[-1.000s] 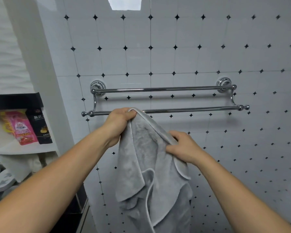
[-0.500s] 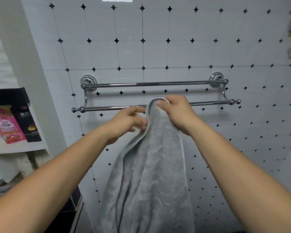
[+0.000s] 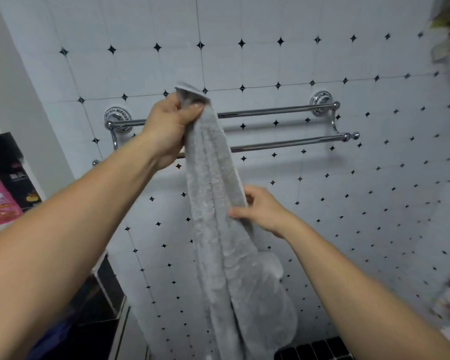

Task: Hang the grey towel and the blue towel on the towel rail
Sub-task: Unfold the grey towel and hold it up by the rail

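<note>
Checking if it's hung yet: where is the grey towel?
Head view, centre: the grey towel hangs from the left hand in front of the towel rail; the right hand pinches it lower down.

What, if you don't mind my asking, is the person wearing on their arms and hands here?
Nothing that shows. The left hand and right hand have no gloves, rings or watch. The left forearm and right forearm are uncovered to the picture's edge, with no sleeve in view.
</note>
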Available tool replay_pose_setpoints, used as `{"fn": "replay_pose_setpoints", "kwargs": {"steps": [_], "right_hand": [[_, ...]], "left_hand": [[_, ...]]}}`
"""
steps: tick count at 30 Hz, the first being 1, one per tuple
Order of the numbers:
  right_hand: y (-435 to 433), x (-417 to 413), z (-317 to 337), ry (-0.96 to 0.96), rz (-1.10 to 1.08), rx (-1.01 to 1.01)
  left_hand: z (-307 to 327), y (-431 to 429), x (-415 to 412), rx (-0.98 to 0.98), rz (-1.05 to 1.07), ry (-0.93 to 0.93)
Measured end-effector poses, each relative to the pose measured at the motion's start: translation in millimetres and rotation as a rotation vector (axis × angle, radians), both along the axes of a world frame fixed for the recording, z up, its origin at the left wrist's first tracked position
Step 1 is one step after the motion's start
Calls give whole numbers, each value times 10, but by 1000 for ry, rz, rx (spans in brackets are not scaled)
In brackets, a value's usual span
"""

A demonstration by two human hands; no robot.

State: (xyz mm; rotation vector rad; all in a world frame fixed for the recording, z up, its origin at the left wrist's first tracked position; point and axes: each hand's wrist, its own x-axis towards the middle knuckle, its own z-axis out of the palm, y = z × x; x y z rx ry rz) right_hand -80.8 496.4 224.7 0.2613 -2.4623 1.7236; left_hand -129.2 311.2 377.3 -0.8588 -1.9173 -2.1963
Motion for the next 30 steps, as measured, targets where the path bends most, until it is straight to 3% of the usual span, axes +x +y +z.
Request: {"fn": "replay_pose_setpoints", "kwargs": {"steps": [9,13,17,20,24,27,30], "right_hand": [[453,387,-1543,-530,10,276],[634,503,-1776,-585,-141,123],[874,515,-1686,-561,-343,-45],[958,450,-1542,-512,-433,-82],[923,361,-1168,-450,-502,-196],[805,338,-667,-342,-424,-325],[547,363,-110,-218,-183,-468]], "left_hand": [[345,-186,-97,233,-38,-36],[282,-239,-149,204,-9,-38],[96,-317,-241,105,110,-38],[-160,-363,-302,-78,243,-75],[-469,-431,-369,-169,332,-138],[-620,-500,-373,-248,420,-200],[-759,-471,-277,-278,502,-252]]}}
